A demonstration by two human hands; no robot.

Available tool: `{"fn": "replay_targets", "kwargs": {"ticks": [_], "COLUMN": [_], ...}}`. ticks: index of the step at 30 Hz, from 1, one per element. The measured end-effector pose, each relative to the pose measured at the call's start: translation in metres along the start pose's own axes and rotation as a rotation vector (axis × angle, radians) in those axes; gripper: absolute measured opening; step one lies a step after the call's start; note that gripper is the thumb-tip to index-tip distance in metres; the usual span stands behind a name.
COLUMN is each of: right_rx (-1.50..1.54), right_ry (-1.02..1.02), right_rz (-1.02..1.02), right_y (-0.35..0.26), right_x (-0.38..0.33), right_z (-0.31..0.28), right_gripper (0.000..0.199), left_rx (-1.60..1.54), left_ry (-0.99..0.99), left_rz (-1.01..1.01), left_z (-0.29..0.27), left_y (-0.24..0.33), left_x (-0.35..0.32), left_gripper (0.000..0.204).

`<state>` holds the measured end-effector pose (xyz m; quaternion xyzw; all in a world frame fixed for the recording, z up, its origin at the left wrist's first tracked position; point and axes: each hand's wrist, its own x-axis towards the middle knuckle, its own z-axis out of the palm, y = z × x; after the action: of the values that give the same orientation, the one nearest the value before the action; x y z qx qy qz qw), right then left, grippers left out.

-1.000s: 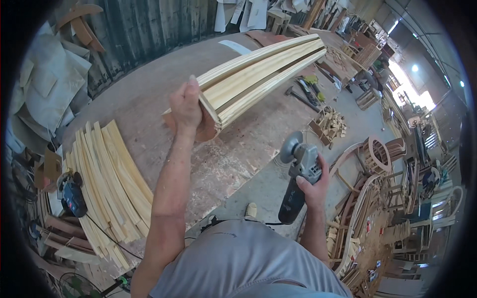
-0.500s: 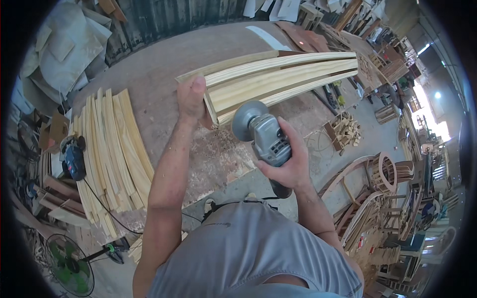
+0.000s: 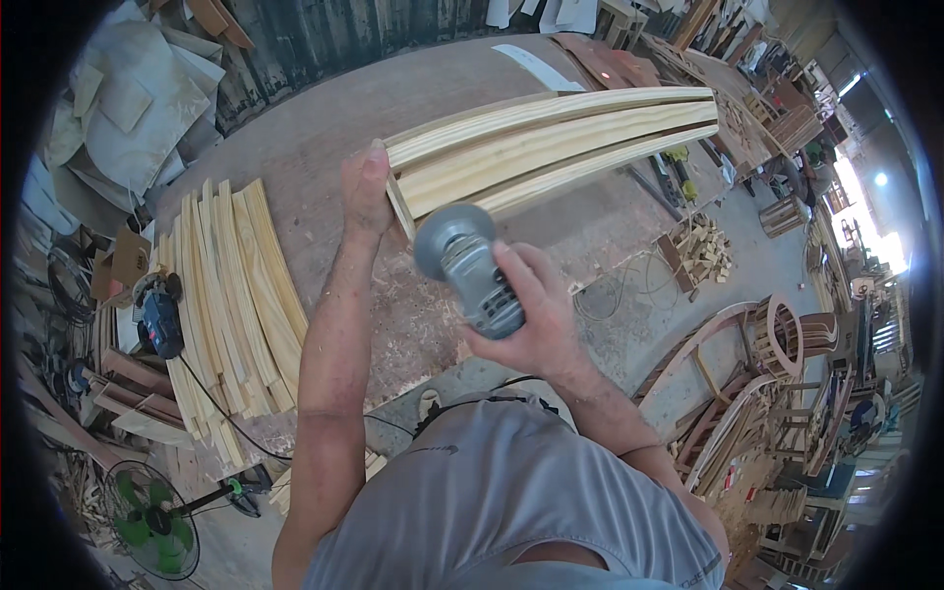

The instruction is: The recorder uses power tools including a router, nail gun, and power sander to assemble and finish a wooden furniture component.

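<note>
A curved, slatted panel of pale wood (image 3: 511, 165) is tilted up over the worktable (image 3: 285, 162), running from my left hand toward the far right. At its left end my left hand (image 3: 366, 197) is closed around the frame edge, thumb on top. My right hand (image 3: 541, 320) wraps the grey body of an angle grinder (image 3: 482, 290). The grinder's round disc (image 3: 442, 231) is at the panel's near left corner, close to the end piece. Whether the disc touches the wood I cannot tell.
Left of the panel lies a stack of curved wooden slats (image 3: 236, 285), with a blue power tool (image 3: 160, 320) and its cord beside it. A green fan (image 3: 152, 516) stands at lower left. Rightward are a box of wood offcuts (image 3: 703, 248) and curved wooden frames (image 3: 772, 339).
The grinder has moved left, from the panel's near edge to its left corner. The panel has turned slightly, showing more of its slatted face.
</note>
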<state>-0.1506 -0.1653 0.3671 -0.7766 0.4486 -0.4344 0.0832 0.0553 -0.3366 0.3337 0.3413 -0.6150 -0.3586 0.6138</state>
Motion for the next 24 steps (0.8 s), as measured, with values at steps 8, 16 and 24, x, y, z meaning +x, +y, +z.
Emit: {"fn": "replay_targets", "kwargs": {"ticks": [8, 16, 24], "right_rx": [0.033, 0.024, 1.030], "right_ry": [0.126, 0.376, 0.649], "right_rz": [0.026, 0.211, 0.666], "right_y": [0.050, 0.136, 0.210], "right_x": [0.010, 0.025, -0.075], "right_z": [-0.029, -0.078, -0.133], "right_gripper": [0.083, 0.078, 0.059], "left_rx": [-0.100, -0.142, -0.231], "left_ry": [0.071, 0.127, 0.360], "left_rz": [-0.020, -0.091, -0.387], "left_z": [0.000, -0.010, -0.025], "left_y": [0.000, -0.004, 0.033], "left_x": [0.003, 0.015, 0.001], "left_gripper": [0.053, 0.061, 0.053]}}
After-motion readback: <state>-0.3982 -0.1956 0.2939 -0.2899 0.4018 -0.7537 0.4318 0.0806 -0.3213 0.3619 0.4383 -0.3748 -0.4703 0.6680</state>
